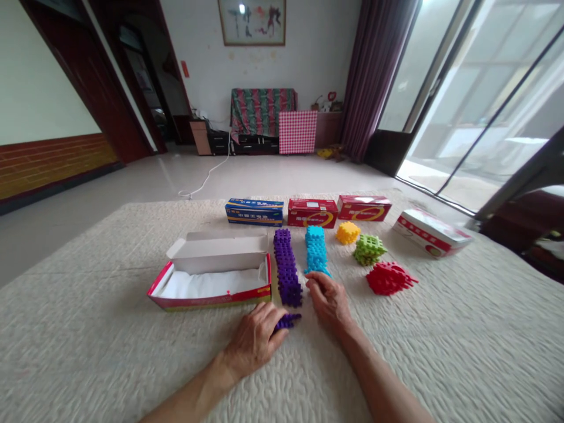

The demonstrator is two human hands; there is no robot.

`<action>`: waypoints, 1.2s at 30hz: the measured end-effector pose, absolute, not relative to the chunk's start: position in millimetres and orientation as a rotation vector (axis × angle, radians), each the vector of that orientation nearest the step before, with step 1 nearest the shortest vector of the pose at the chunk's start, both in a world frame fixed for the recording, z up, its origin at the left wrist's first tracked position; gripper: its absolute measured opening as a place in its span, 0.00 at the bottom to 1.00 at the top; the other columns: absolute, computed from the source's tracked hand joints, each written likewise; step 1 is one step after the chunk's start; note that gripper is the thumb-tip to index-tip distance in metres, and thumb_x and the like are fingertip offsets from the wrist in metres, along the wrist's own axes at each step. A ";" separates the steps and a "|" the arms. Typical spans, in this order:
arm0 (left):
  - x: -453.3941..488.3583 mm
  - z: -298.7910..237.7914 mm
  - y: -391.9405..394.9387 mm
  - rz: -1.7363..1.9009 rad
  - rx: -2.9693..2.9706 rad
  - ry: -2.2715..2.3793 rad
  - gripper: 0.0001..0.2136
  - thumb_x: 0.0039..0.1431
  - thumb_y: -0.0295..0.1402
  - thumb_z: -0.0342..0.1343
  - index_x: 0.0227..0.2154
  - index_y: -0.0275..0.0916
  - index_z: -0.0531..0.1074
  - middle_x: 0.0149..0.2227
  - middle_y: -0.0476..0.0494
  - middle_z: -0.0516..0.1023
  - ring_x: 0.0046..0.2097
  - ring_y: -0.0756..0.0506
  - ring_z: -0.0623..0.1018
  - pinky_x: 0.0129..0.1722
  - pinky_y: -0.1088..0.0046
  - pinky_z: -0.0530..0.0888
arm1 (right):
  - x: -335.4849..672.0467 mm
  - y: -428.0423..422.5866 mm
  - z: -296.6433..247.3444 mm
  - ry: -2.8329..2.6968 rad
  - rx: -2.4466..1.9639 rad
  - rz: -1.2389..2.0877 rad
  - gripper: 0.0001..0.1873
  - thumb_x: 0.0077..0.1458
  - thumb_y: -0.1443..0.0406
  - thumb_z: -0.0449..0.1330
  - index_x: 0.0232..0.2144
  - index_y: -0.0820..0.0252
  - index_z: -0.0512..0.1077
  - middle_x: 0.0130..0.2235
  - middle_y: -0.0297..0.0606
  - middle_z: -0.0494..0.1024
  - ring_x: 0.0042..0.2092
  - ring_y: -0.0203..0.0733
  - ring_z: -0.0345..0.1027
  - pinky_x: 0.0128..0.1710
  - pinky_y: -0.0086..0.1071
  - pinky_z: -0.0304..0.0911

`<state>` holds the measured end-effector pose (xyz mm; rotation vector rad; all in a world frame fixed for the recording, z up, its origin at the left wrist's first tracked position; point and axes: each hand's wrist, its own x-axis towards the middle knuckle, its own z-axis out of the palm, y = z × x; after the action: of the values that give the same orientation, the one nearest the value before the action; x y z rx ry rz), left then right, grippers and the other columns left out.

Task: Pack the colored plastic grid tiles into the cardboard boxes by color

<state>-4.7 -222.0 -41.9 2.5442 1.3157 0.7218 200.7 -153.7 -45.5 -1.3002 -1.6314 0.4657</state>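
Observation:
My left hand (254,338) rests on the quilted cover and is closed on a small purple block piece (288,319) that sticks out past its fingers. Just beyond that piece lies a long row of purple blocks (286,265). My right hand (328,301) lies palm down beside it, fingers together, with its fingertips at the near end of a row of light-blue blocks (316,249). An open red-and-white cardboard box (211,276) with white lining stands left of the purple row.
Small heaps of yellow blocks (348,232), green blocks (369,249) and red blocks (389,277) lie to the right. A blue box (254,212), two red boxes (312,212) and a white-and-red box (429,233) stand along the far edge.

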 end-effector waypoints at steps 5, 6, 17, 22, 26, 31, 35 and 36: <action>-0.9 -46.6 -222.7 0.815 2.490 1.362 0.12 0.58 0.27 0.54 0.45 0.41 0.69 0.40 0.42 0.77 0.42 0.42 0.76 0.42 0.63 0.76 | 202.2 -150.9 -43.5 -1.566 -1.282 0.556 0.12 0.57 0.62 0.54 0.34 0.57 0.77 0.28 0.36 0.80 0.28 0.40 0.72 0.29 0.30 0.64; -0.7 -48.1 -222.5 0.847 2.490 1.370 0.13 0.58 0.27 0.54 0.46 0.42 0.69 0.40 0.42 0.77 0.42 0.42 0.77 0.42 0.63 0.76 | 202.8 -150.9 -43.1 -1.550 -1.279 0.570 0.12 0.57 0.61 0.54 0.34 0.57 0.76 0.29 0.36 0.80 0.28 0.40 0.72 0.29 0.30 0.64; -1.4 -40.9 -214.4 0.798 2.435 1.225 0.18 0.55 0.31 0.59 0.50 0.42 0.71 0.43 0.43 0.80 0.44 0.43 0.79 0.45 0.67 0.75 | 202.3 -153.0 -42.2 -1.536 -1.219 0.581 0.13 0.55 0.62 0.53 0.33 0.58 0.77 0.26 0.35 0.78 0.28 0.39 0.71 0.29 0.29 0.63; 0.7 -31.1 -204.1 0.642 2.297 1.178 0.21 0.54 0.35 0.61 0.52 0.40 0.72 0.49 0.41 0.79 0.49 0.42 0.78 0.49 0.66 0.74 | 203.6 -156.0 -44.2 -1.516 -1.238 0.580 0.13 0.54 0.61 0.53 0.34 0.60 0.76 0.28 0.36 0.78 0.28 0.39 0.70 0.30 0.30 0.63; 2.9 -33.4 -199.1 0.691 2.276 1.188 0.22 0.54 0.39 0.61 0.52 0.37 0.71 0.49 0.38 0.79 0.49 0.41 0.78 0.49 0.65 0.74 | 205.0 -169.2 -46.9 -1.476 -1.253 0.529 0.13 0.55 0.61 0.53 0.36 0.60 0.76 0.33 0.39 0.79 0.33 0.41 0.72 0.37 0.33 0.65; 5.6 -41.4 -201.3 0.851 2.307 1.253 0.24 0.55 0.39 0.61 0.53 0.36 0.69 0.42 0.39 0.80 0.43 0.43 0.79 0.43 0.67 0.75 | 206.7 -196.8 -42.1 -1.647 -1.207 0.578 0.10 0.55 0.65 0.54 0.36 0.59 0.74 0.35 0.38 0.78 0.35 0.40 0.71 0.36 0.32 0.65; -0.2 -47.7 -207.6 0.918 2.333 1.246 0.24 0.55 0.37 0.60 0.55 0.37 0.67 0.39 0.42 0.77 0.40 0.44 0.78 0.42 0.67 0.76 | 206.5 -207.3 -35.5 -1.878 -1.165 0.608 0.08 0.53 0.68 0.55 0.36 0.59 0.73 0.34 0.37 0.75 0.35 0.38 0.69 0.36 0.31 0.63; -2.5 -49.1 -209.9 0.929 2.337 1.243 0.25 0.55 0.36 0.61 0.56 0.37 0.65 0.41 0.41 0.77 0.42 0.44 0.78 0.44 0.66 0.76 | 206.0 -206.9 -34.1 -1.927 -1.158 0.595 0.08 0.52 0.69 0.56 0.35 0.59 0.72 0.33 0.37 0.74 0.35 0.38 0.68 0.36 0.31 0.63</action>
<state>-2.5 -209.9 -49.1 2.3374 1.2426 0.9294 206.0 -206.9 -34.1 -1.1579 -1.9271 0.5949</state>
